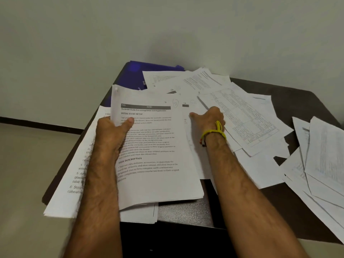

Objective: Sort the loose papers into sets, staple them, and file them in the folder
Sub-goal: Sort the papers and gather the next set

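Held set: a stack of printed pages (156, 155), white with black text and bold headings, a small mark that may be a staple at its top left corner; it is lifted over the near left part of the desk (297, 94).
Left hand (109, 131): its grip pinches the stack's left edge, thumb on top of the front page.
Right hand (210, 118): seen from the back, resting on the loose papers (242, 116) just right of the stack; whether its grip is spread or curled cannot be told. A yellow thread (214, 132) circles the wrist.
Folder (141, 71): blue, at the desk's far left corner, mostly covered by sheets.
Hidden or unclear: small print on the table-filled sheet is unreadable; more papers (320, 164) at right are cut off by the frame edge.
Surface: dark desk, sheets overlapping across it.
Room: pale wall (167, 25) behind, light floor (28, 164) at left.
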